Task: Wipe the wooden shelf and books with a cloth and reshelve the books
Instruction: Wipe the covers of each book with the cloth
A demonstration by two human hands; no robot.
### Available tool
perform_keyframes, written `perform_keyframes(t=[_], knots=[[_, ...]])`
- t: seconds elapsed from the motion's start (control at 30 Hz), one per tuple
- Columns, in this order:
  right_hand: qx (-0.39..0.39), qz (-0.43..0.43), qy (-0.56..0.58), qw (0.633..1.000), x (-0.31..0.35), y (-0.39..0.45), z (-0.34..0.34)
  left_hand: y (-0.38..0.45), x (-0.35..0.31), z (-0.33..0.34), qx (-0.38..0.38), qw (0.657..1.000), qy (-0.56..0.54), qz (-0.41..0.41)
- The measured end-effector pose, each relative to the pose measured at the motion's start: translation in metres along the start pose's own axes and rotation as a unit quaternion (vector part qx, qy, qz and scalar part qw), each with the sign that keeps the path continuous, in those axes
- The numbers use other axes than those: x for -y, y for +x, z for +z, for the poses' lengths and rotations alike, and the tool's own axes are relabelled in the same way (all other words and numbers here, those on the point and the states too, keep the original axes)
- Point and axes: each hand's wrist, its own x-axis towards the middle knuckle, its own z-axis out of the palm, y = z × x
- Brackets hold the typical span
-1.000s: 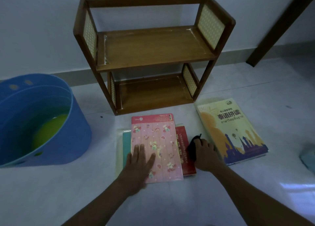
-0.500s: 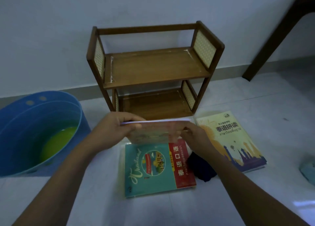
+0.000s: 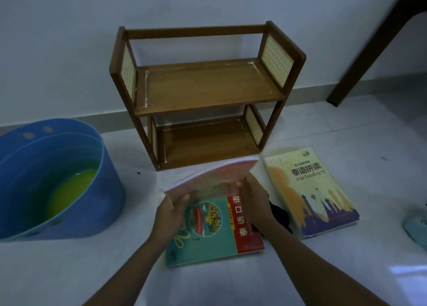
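A two-tier wooden shelf (image 3: 208, 91) stands bare against the wall. Just in front of it, both hands hold a thin pink book (image 3: 217, 175) raised and tilted above the floor. My left hand (image 3: 171, 211) grips its lower left corner and my right hand (image 3: 254, 199) pinches its right edge. Under them a teal and red book (image 3: 215, 234) lies flat on the floor. A dark cloth (image 3: 280, 215) lies on the floor beside my right wrist, partly hidden. A yellow book (image 3: 309, 190) lies flat to the right.
A blue tub (image 3: 76, 215) holding greenish-yellow water stands on the floor at the left. A dark furniture leg (image 3: 369, 44) slants at the upper right. Something pale blue (image 3: 416, 227) lies at the right edge. The floor is white tile.
Both hands lifted the pink book off the stack, uncovering the teal and red book. My right hand let go of the dark cloth, which now lies on the floor.
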Motion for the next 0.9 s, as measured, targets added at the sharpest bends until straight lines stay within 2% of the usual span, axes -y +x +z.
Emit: perform_keyframes(t=[0.1,0.27,0.4,0.47,0.53,0.63,0.77,0.83,0.9], knots=[[-0.006,-0.033,-0.002,0.999,0.008,0.008,-0.001,-0.001,-0.001,-0.002,-0.052,0.998,-0.001,0.018],[0.005,-0.023,-0.003,1.000,-0.002,0.009,-0.002,-0.004,-0.009,-0.001,-0.046,0.998,-0.007,0.036],[-0.076,0.013,0.060,0.995,-0.005,0.020,-0.043,0.003,-0.026,0.030,0.041,0.998,0.039,0.041],[-0.138,0.029,0.016,0.990,-0.016,0.028,-0.072,0.008,-0.029,0.063,0.093,0.994,0.050,0.003],[-0.178,0.052,-0.044,0.982,-0.032,0.035,-0.097,0.013,-0.038,0.100,0.149,0.987,0.015,-0.053],[-0.221,0.096,-0.118,0.963,-0.064,0.053,-0.131,0.025,-0.067,0.155,0.205,0.976,-0.028,-0.064],[-0.224,0.134,-0.166,0.951,-0.101,0.086,-0.172,0.047,-0.086,0.207,0.256,0.964,-0.059,-0.047],[-0.207,0.163,-0.189,0.946,-0.114,0.097,-0.180,0.059,-0.077,0.230,0.267,0.963,-0.006,-0.029],[-0.188,0.190,-0.223,0.937,-0.127,0.101,-0.184,0.071,-0.061,0.245,0.272,0.954,0.130,-0.005]])
